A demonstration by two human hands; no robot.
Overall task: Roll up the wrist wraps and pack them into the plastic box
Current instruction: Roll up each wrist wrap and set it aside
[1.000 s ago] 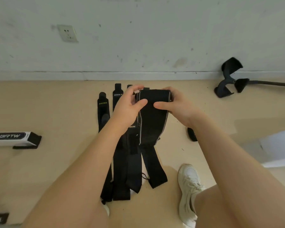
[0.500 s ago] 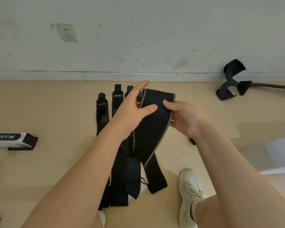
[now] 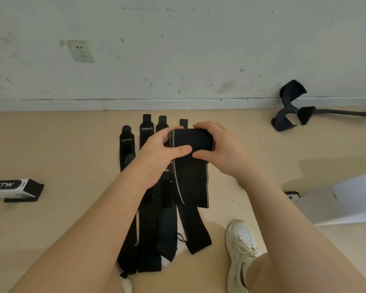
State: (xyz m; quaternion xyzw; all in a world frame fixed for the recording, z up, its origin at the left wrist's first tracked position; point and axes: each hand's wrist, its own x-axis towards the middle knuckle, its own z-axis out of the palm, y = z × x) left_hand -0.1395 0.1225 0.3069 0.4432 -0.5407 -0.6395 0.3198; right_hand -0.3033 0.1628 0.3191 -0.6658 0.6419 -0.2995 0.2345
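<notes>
left hand (image 3: 156,153) grips wrist wrap (image 3: 191,166) | right hand (image 3: 222,149) grips it too

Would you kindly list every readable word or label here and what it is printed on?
"XUEYING": leftmost black wrist wrap on the floor.
"BRTW", first letter cut off: white and black box at left.
Label on the second black wrap: too small to read.
Label under the left hand: mostly hidden.

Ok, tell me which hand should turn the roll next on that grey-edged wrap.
Probably the right hand: its fingers arch over the rolled top of the grey-edged wrap, thumb beneath. The left hand pinches the roll's left end, better placed to steady it.
</notes>
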